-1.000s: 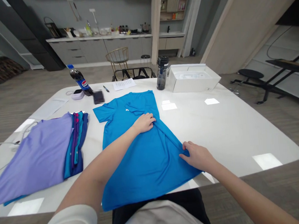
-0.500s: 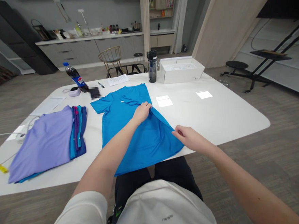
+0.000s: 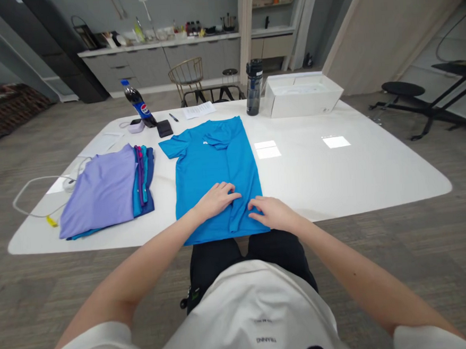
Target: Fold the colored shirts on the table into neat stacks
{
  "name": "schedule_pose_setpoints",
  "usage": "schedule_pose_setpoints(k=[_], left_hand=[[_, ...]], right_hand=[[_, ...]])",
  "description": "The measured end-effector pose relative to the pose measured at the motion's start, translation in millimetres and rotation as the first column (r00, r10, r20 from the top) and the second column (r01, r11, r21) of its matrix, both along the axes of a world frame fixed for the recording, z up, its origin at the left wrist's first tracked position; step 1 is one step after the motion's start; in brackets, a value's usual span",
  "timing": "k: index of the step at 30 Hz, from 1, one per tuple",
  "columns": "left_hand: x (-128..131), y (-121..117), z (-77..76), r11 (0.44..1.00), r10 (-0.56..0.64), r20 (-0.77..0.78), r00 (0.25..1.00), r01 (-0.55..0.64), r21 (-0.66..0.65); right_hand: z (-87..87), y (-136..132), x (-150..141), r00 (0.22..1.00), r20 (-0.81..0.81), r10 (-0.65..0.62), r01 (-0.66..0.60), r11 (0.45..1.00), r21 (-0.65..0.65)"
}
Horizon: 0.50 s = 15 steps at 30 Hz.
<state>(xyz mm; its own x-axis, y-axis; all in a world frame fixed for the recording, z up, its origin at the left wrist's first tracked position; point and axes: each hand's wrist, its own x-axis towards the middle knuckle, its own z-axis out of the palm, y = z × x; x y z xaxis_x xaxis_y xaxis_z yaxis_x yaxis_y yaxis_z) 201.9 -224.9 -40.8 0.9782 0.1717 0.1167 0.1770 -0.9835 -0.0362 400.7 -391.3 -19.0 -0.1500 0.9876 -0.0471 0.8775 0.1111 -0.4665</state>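
A blue T-shirt (image 3: 201, 171) lies on the white table in front of me, its right side folded inward over the body and its left sleeve spread out. My left hand (image 3: 218, 198) rests on the lower middle of the shirt, fingers loosely apart beside the folded layer. Over the shirt's lower right edge is my right hand (image 3: 274, 213), its fingers bent and apart, touching the folded cloth. Neither hand shows cloth pinched in it. To the left sits a pile of folded shirts (image 3: 101, 183), lilac on top, with blue, purple and teal edges showing.
Beyond the shirt stand a cola bottle (image 3: 138, 104), a dark wallet (image 3: 165, 128), a water bottle (image 3: 254, 88) and a white box (image 3: 303, 95). A white cable (image 3: 30, 183) loops past the table's left edge. A chair (image 3: 188, 74) stands behind the table.
The shirt's right side, lifted before, now lies folded inward. My left hand has moved down toward the hem; my right hand has come inward and let go of the edge. The view has shifted.
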Motion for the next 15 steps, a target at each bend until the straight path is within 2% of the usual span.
schedule_pose_setpoints(k=[3,7,15], left_hand=[[-19.6,-17.4,1.3,0.997,-0.043,-0.002,0.999,0.042,-0.060],[-34.0,-34.7,1.0,0.987,-0.112,0.025,0.993,0.114,-0.111],[-32.2,-44.5,1.8,0.971,0.010,0.138,0.990,0.023,-0.238]], right_hand=[[-6.5,-23.3,16.6,0.998,-0.042,0.048,-0.046,0.997,0.056],[-14.8,-47.8,18.0,1.000,0.018,0.006,-0.008,0.995,0.104],[-26.6,-50.1,-8.2,0.987,0.130,-0.093,0.068,0.980,0.185]])
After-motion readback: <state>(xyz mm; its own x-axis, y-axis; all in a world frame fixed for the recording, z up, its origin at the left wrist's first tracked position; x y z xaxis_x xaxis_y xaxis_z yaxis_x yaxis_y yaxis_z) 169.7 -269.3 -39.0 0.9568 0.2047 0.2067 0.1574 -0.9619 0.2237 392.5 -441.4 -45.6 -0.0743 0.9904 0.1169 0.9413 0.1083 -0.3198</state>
